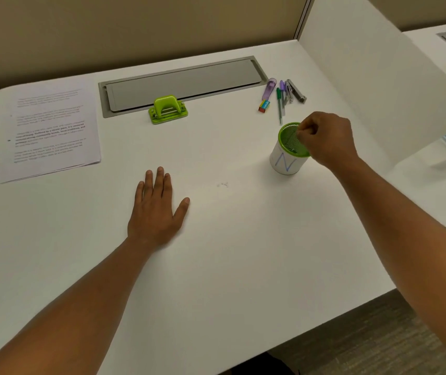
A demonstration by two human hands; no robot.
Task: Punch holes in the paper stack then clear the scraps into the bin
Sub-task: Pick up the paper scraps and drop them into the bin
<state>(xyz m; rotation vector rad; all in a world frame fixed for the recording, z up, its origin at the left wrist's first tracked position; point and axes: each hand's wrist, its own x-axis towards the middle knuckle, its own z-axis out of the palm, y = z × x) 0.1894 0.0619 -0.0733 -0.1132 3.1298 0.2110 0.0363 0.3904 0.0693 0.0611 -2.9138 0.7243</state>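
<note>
Fingers (159, 182) of my left hand (155, 212) lie straight and lightly spread, flat on the desk (216, 266), holding nothing; I judge it rests there to brace me while the other hand works. Well beyond those fingertips and to their left sits the paper (51, 128), a thin printed stack, squared and set aside, so I take the punching to be done; farther ahead of them stands the punch (168, 109), glossy green plastic with a humped lever, parked against the grey metal hatch (181, 82). Just right of my left thumb lie a few scraps (223, 184), tiny pale dots, barely showing on the white top; these remain to be cleared. Farther right, my right hand (324, 139) hangs over the bin (288, 150), a white cylinder with a green mesh liner and rim, tilted my way; its fingers are curled and bunched at the mouth, as if pinching scraps to drop in, though I cannot tell whether they hold any. Past those knuckles lie pens (281, 96).
</note>
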